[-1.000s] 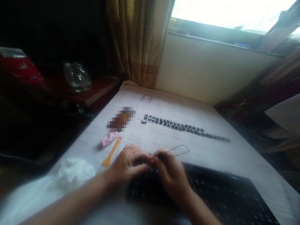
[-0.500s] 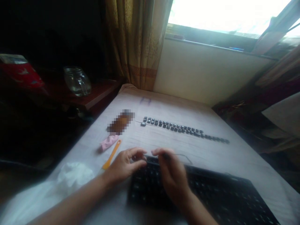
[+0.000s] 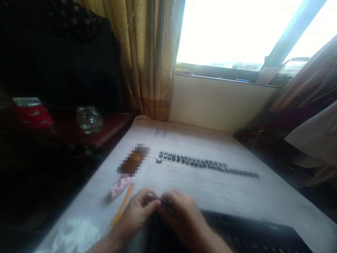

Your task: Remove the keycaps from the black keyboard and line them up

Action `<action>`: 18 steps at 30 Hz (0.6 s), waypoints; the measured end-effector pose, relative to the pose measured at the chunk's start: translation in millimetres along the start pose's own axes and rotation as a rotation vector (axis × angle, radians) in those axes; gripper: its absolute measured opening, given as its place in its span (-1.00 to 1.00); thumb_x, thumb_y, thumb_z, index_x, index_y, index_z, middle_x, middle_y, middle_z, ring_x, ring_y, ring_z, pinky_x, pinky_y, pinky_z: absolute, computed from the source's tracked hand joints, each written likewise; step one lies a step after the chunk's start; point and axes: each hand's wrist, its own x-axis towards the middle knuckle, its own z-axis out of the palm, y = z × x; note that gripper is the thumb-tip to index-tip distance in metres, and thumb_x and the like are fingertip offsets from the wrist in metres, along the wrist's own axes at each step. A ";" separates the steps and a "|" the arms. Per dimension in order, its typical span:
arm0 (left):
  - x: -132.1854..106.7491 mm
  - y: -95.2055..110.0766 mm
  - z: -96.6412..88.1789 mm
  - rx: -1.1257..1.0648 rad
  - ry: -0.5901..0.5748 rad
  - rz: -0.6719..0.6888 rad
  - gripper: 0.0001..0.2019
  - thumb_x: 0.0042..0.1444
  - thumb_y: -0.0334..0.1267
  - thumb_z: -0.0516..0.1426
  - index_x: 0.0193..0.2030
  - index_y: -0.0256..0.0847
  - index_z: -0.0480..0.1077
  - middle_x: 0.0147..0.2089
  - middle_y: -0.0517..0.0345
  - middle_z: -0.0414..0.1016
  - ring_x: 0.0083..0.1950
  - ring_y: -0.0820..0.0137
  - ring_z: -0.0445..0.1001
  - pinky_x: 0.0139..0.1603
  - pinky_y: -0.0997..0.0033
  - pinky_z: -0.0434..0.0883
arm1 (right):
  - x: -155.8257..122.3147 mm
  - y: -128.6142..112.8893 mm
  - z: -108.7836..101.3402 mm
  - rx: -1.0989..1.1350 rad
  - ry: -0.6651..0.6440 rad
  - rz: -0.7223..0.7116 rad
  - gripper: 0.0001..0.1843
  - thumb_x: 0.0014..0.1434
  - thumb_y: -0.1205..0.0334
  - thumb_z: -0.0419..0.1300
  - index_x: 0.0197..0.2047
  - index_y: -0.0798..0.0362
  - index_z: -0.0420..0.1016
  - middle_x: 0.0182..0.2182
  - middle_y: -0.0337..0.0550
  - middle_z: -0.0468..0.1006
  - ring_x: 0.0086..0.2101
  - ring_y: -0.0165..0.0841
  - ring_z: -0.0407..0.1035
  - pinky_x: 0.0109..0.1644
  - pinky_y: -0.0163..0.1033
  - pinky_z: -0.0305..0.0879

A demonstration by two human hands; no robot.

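Note:
My left hand [image 3: 138, 212] and my right hand [image 3: 183, 216] meet above the upper left part of a black keyboard [image 3: 247, 228]. Both are closed, thumbs and fingers pinched together at the tips. A small dark piece [image 3: 166, 205] shows between the fingers of my right hand, with the left fingertips touching or almost touching it; its kind is too blurred to tell. Beyond the keyboard, small dark keycaps [image 3: 196, 164] lie in long rows on the pale sheet. An orange flat-handled tool [image 3: 123, 204] rests just left of my left hand.
A pink cloth [image 3: 119, 187] and a blurred-out brown item [image 3: 133, 161] lie to the left, with a crumpled white cloth [image 3: 76, 234] nearer. On a dark red side table [image 3: 116, 127] stand a glass mug [image 3: 89, 120] and a red container [image 3: 33, 115]. A curtain [image 3: 155, 59] hangs behind.
The view has tilted up, so everything sits lower in the picture. My hands have come together; before, a gap lay between their fingertips, with a dark thing in my right hand.

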 end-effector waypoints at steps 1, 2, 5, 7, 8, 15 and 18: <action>0.9 -1.6 -1.4 0.004 0.004 0.002 -0.52 -0.09 0.23 0.30 -0.33 -0.19 0.44 -0.35 0.17 0.52 -0.23 0.30 0.51 -0.15 0.34 0.42 | 2.7 -0.8 -1.8 0.007 -0.023 0.026 -0.93 0.04 0.36 0.31 -0.37 0.01 0.54 -0.46 -0.19 0.62 -0.46 -0.32 0.50 -0.37 -0.31 0.37; 1.7 -2.7 -2.7 0.009 0.005 0.004 -0.54 -0.07 0.21 0.30 -0.31 -0.19 0.47 -0.31 0.15 0.54 -0.19 0.28 0.51 -0.11 0.33 0.41 | 6.3 -1.0 -4.3 0.026 -0.049 0.055 -0.90 0.01 0.40 0.32 -0.38 0.02 0.54 -0.45 -0.18 0.63 -0.44 -0.30 0.51 -0.34 -0.30 0.38; 3.8 -3.3 -5.6 0.032 0.050 -0.021 -0.52 -0.01 0.22 0.25 -0.16 -0.15 0.51 -0.16 0.08 0.58 -0.08 0.22 0.51 -0.11 0.31 0.42 | 25.8 7.2 -13.9 0.077 -0.114 0.150 -0.86 -0.02 0.44 0.31 -0.36 0.04 0.54 -0.40 -0.20 0.65 -0.38 -0.32 0.53 -0.28 -0.31 0.39; 5.0 -2.7 -5.9 0.050 0.123 -0.078 -0.45 -0.02 0.26 0.22 -0.07 -0.13 0.50 -0.08 0.05 0.58 -0.02 0.17 0.51 -0.16 0.32 0.44 | 46.7 22.2 -18.6 0.030 -0.115 0.239 -0.89 0.03 0.41 0.29 -0.34 0.03 0.54 -0.37 -0.22 0.66 -0.37 -0.35 0.52 -0.27 -0.33 0.37; 5.6 -2.6 -5.7 0.058 0.155 -0.107 -0.42 -0.04 0.28 0.21 -0.05 -0.13 0.50 -0.06 0.04 0.58 0.00 0.15 0.50 -0.19 0.33 0.45 | 58.5 32.1 -19.5 -0.002 -0.103 0.277 -0.91 0.05 0.39 0.28 -0.33 0.04 0.54 -0.35 -0.19 0.67 -0.37 -0.34 0.52 -0.27 -0.32 0.36; 5.0 -4.4 -3.6 0.172 0.210 -0.138 -0.50 -0.06 0.21 0.21 -0.09 -0.09 0.55 -0.10 0.07 0.59 -0.04 0.17 0.50 -0.12 0.29 0.46 | 121.6 93.0 1.7 -0.151 -0.115 0.377 -0.86 0.09 0.37 0.27 -0.23 0.06 0.57 -0.24 -0.07 0.68 -0.19 -0.22 0.53 -0.17 -0.28 0.27; 4.5 -5.9 -4.2 0.179 0.199 -0.154 -0.50 -0.07 0.21 0.21 -0.11 -0.09 0.56 -0.11 0.06 0.60 -0.05 0.17 0.51 -0.07 0.26 0.46 | 129.6 99.1 11.4 -0.189 -0.141 0.377 -0.84 0.10 0.32 0.28 -0.20 0.04 0.58 -0.23 -0.08 0.68 -0.18 -0.22 0.52 -0.19 -0.29 0.25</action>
